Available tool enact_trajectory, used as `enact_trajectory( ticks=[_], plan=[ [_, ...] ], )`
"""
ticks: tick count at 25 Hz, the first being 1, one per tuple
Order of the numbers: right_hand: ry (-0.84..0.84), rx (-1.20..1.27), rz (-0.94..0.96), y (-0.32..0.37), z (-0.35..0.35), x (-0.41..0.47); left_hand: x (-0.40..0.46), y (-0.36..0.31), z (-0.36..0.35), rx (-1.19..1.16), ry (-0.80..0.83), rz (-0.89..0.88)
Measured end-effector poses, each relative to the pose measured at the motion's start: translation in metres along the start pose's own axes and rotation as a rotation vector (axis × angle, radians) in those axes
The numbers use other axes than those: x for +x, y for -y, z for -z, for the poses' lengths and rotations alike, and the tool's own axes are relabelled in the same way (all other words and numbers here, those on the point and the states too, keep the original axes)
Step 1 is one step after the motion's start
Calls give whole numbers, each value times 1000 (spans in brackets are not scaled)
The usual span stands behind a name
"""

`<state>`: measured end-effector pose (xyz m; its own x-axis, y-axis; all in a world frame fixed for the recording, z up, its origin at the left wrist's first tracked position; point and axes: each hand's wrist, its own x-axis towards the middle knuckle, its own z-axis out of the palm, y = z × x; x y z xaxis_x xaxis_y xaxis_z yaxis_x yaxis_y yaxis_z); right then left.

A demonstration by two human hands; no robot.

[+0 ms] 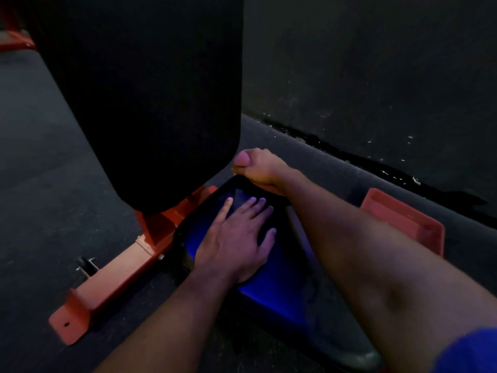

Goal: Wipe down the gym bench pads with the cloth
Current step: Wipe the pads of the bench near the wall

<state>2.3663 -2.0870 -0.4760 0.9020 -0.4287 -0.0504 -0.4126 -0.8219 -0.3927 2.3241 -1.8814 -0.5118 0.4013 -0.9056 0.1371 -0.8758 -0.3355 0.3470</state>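
Lower centre of frame: I laid my left hand (236, 235) flat, fingers spread, on the blue-lit seat pad (271, 289). My right hand (258, 168) curled over that pad's far edge, beside the black back pad (139, 98). The red frame (107, 281) ran lower left. I could not make out the cloth.

The back pad (139, 98) is black and tilted steeply upward. Just below its lower end lies the seat pad (269, 270), dark with a blue sheen, on the bench's orange frame (118, 275). The cloth cannot be made out.
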Motion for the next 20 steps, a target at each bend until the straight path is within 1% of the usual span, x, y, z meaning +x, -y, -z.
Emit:
enact_trajectory(
  ticks=[2,4,7,9,10,12,13,14,15,16,17,19,20],
  plan=[
    [-32,22,12,-5,7,-15,1,2,0,-8,-11,5],
    [-42,-60,5,-26,25,-45,0,1,-1,3,-40,6],
    [-88,-179,-77,-60,57,-133,-2,-2,-2,13,-51,13],
    [-195,-202,-109,-70,65,-210,0,-2,-3,14,-63,18],
    [-265,-191,-134,-69,63,-251,0,-1,-2,19,-62,16],
    [-379,-84,-210,-61,54,-321,-3,-3,0,28,-60,22],
    [-410,-28,-258,-56,49,-346,-4,-6,1,36,-51,21],
    [-427,-17,-268,-48,42,-363,-7,-9,2,53,-32,18],
    [-405,-36,-250,-37,36,-376,-11,-12,5,74,1,2],
    [-331,-127,-175,-25,28,-383,-15,-13,6,107,47,-20],
    [-249,-287,-47,-16,18,-387,-17,-12,6,142,97,-44],
    [-133,-618,325,-19,-9,-400,-17,-9,6,207,173,-83],
    [-102,-728,480,-32,-17,-404,-18,-7,5,217,162,-87]
  ],
)
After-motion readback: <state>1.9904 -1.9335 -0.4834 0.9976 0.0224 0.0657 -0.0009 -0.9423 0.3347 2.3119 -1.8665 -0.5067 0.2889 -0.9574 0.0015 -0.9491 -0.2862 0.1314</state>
